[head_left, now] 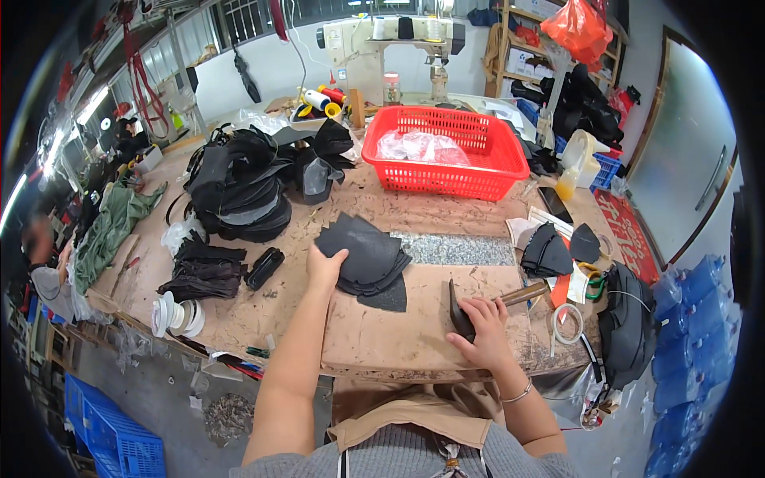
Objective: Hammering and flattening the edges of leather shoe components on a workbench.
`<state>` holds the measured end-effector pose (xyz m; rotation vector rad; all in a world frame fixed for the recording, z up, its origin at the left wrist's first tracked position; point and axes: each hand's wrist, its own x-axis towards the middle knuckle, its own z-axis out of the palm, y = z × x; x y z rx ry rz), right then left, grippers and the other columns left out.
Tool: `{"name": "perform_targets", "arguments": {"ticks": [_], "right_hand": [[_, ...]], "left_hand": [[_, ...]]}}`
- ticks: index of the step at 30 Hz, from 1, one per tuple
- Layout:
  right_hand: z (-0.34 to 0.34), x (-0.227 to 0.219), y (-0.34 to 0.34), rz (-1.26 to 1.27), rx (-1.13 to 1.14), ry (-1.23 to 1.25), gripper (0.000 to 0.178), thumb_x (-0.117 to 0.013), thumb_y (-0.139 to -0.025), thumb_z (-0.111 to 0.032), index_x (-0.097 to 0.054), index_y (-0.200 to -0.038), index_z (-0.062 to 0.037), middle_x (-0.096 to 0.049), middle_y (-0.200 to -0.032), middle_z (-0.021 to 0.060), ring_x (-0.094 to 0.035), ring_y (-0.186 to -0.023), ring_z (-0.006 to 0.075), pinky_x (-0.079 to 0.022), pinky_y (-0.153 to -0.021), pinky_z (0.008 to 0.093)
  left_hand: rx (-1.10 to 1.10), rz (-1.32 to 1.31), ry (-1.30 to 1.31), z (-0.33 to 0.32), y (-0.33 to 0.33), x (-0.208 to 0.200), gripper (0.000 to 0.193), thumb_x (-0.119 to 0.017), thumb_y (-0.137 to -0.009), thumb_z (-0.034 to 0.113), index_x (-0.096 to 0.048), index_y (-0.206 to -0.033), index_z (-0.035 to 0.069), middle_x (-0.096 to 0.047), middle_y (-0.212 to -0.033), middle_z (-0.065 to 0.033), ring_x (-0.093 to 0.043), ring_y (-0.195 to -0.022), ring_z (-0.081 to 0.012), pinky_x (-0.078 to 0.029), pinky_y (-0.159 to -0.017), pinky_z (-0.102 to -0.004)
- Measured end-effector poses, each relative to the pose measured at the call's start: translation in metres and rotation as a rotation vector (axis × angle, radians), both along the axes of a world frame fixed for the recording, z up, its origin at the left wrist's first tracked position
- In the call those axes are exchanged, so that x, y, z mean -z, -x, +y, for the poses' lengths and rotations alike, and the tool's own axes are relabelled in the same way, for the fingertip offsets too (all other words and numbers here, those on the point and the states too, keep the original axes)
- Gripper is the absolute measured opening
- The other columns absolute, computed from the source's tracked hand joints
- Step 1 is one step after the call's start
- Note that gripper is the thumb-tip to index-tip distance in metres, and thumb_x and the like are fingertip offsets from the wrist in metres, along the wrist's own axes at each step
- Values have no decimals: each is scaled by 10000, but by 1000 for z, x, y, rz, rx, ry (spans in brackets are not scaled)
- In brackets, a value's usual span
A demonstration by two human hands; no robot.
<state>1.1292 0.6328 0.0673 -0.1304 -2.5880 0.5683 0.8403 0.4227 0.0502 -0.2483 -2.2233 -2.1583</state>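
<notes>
My left hand rests on a stack of black cut leather pieces in the middle of the workbench, fingers spread over the top piece. My right hand lies near the front edge, closed around a hammer with a wooden handle and dark head, which rests on the bench. A grey stone slab lies just beyond both hands.
A red plastic basket with clear bags stands at the back, a sewing machine behind it. Piles of black material sit at the left, tape rolls near the front left edge, more black pieces at the right.
</notes>
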Motion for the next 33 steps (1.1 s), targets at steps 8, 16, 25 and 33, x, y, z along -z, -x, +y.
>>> {"name": "perform_targets", "arguments": {"ticks": [8, 16, 25, 33], "right_hand": [[8, 7, -6, -9, -17, 141, 437, -622, -857, -347, -592, -1200, -77, -582, -1237, 86, -453, -1246, 274, -135, -1117, 502], [7, 5, -8, -3, -20, 182, 359, -607, -877, -293, -616, -1164, -79, -595, -1238, 75, -460, -1252, 260, -143, -1117, 493], [19, -15, 14, -241, 34, 89, 539, -694, -742, -337, -599, -1209, -85, -627, -1157, 113, -498, -1173, 272, -249, -1051, 441], [-21, -10, 2, 317, 181, 44, 666, -757, -720, -238, -512, -1296, -13, -646, -911, 73, -551, -874, 263, -359, -889, 417]], "left_hand": [[234, 649, 1034, 31, 1, -16, 767, -793, -719, 249, -440, -1367, 35, -471, -1357, -184, -407, -1293, -358, -341, -1068, -428], [415, 544, 893, 40, 9, -32, 593, -810, -683, 273, -618, -1222, 120, -572, -1187, -90, -571, -1106, -285, -455, -936, -396], [159, 695, 804, 42, -11, -33, 609, -830, -653, 175, -614, -1221, 144, -608, -998, -99, -614, -943, -288, -489, -815, -401], [211, 744, 543, -2, -14, -62, 331, -669, -817, 97, -639, -1144, 57, -636, -951, -144, -616, -952, -319, -479, -837, -347]]}}
